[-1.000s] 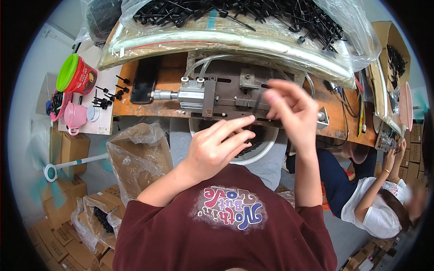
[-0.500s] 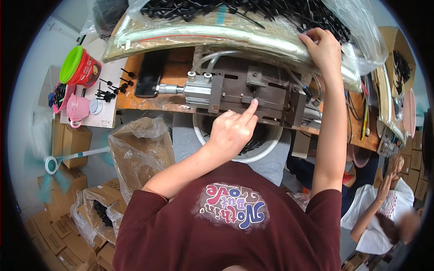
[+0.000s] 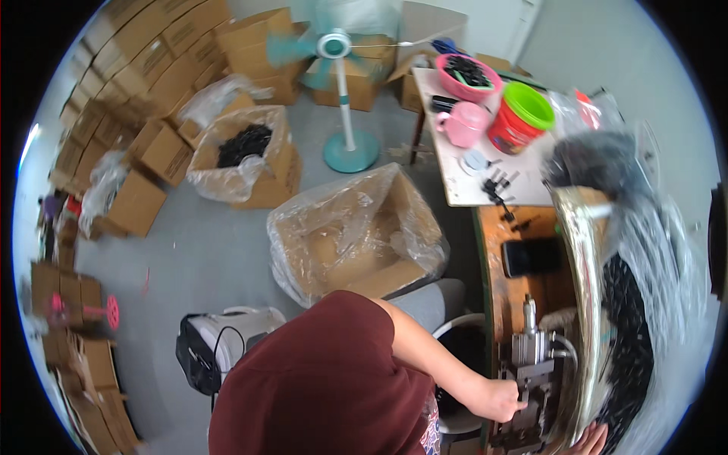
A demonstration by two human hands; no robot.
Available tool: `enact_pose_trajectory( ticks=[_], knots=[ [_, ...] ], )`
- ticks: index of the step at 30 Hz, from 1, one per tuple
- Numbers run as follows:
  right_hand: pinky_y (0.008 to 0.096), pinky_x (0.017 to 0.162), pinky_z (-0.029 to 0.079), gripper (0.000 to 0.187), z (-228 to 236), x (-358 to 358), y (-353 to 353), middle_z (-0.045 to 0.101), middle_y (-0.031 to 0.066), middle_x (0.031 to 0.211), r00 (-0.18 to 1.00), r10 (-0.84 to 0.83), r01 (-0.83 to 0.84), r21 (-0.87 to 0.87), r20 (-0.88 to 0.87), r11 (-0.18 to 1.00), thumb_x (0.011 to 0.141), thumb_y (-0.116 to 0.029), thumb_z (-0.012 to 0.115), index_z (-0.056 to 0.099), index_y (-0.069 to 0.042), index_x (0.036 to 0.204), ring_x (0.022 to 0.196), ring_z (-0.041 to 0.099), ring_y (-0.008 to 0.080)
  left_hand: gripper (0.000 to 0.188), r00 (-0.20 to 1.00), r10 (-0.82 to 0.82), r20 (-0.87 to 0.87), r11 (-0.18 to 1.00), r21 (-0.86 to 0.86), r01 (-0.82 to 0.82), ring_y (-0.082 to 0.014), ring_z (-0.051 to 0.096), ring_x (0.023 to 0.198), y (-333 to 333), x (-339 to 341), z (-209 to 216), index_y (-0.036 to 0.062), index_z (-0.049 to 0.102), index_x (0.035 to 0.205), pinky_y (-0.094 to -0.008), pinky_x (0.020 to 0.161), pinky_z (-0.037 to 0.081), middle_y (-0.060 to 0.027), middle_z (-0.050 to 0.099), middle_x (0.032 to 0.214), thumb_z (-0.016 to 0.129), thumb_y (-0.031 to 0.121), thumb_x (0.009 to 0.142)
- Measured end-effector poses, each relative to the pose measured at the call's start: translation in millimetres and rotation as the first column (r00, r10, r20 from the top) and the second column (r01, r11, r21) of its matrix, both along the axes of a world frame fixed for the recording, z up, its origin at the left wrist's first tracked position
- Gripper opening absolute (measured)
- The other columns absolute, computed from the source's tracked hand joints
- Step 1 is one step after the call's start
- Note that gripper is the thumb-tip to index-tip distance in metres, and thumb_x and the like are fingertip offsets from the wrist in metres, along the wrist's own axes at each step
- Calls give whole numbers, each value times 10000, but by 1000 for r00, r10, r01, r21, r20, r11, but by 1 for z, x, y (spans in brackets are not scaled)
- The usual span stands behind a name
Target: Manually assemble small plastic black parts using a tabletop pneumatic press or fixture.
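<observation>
metal fixture (image 3: 535,370) sits on a wooden tabletop (image 3: 497,227) as a person in a maroon shirt (image 3: 303,371) works with both arms forward. the left grip (image 3: 499,400) is at the fixture, fingers mostly curled and one fingertip touching it or just beside it; whether anything is pinched there cannot be told. the right grip (image 3: 591,440) is at the plastic-wrapped rim (image 3: 584,265) next to a broad heap of black parts (image 3: 629,326), and its closure cannot be told either.

the job looks well short of done: the heap remains large, suggesting most of the stock is left, while a few loose black pieces (image 3: 497,189) lie on the white tabletop (image 3: 462,193), near a pink mug (image 3: 464,123). nothing marks out which pieces, if any, are finished, and no completed step can be confirmed.

the lower edge of the view cuts off the right grip and the near end of the fixture. the left grip covers part of the fixture, so a piece seated there would be hard to see. the inside of the white basket (image 3: 447,327) below is too dark to read, and clear plastic sheeting (image 3: 667,250) blurs the heap's far side
</observation>
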State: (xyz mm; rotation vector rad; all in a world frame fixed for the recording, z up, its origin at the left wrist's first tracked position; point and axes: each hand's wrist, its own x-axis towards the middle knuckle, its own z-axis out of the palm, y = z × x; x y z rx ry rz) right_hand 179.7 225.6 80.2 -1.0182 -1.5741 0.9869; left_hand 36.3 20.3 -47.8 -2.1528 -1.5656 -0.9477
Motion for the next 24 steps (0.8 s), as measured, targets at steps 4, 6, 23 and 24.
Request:
enact_pose_trajectory(
  ticks=[4, 6, 23, 24],
  knots=[
    [385, 865, 523, 317, 25, -14, -55, 715, 164, 1058, 990, -116, 96, 229, 76, 969, 888, -200, 749, 711, 25, 1109, 932, 664, 272, 208, 999, -39, 26, 999, 13, 39, -279, 657, 551, -8, -7, 9, 0, 708, 667, -400, 456, 465, -147, 683, 687, 660, 202, 666],
    [370, 874, 521, 344, 30, -16, -66, 714, 165, 1062, 969, -157, 88, 323, 193, 942, 900, -270, 747, 714, -2, 1113, 957, 662, 271, 198, 992, -127, 30, 979, -156, 130, -280, 689, 670, -8, -7, 7, 119, 748, 690, -422, 549, 513, -91, 708, 723, 772, 307, 631],
    [328, 679, 600, 322, -6, -19, -111, 635, 161, 1075, 948, -192, -74, 763, 253, 642, 851, -207, 807, 680, 37, 1018, 828, 664, 246, 257, 515, -522, 679, 834, 533, 143, -162, 583, 571, -74, -91, 158, 53, 693, 737, -311, 522, 421, -50, 634, 666, 750, 240, 905],
    [328, 680, 601, 320, -11, -24, -115, 635, 160, 1075, 961, -171, -52, 751, 217, 659, 851, -206, 806, 681, 36, 1018, 830, 664, 246, 258, 472, -553, 687, 818, 556, 149, -139, 551, 535, -94, -98, 181, 48, 678, 721, -302, 502, 395, -44, 613, 635, 751, 215, 905]
  ],
)
